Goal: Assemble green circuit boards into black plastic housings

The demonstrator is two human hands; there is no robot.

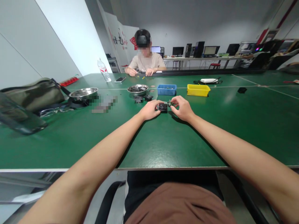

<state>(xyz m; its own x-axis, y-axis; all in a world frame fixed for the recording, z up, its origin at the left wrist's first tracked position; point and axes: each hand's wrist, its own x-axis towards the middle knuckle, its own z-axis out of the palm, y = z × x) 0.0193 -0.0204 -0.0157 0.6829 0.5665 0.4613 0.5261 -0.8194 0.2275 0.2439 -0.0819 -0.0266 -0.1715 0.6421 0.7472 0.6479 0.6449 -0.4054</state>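
Both my arms reach out over the green table (163, 146). My left hand (149, 109) has its fingers closed on a small black part (163, 107) that rests just above the table top. My right hand (183, 107) pinches a tiny metallic piece (170, 103) at the right end of that black part. The two hands nearly touch. Just beyond them lie two more small black parts (143, 99).
A steel bowl (137, 89) with dark parts, a blue bin (166, 89) and a yellow bin (198, 90) stand behind my hands. Left: another steel bowl (83, 92), glasses (52, 111), an olive bag (32, 93). A person (144, 60) works at the far side beside a bottle (103, 70) and phone (120, 79).
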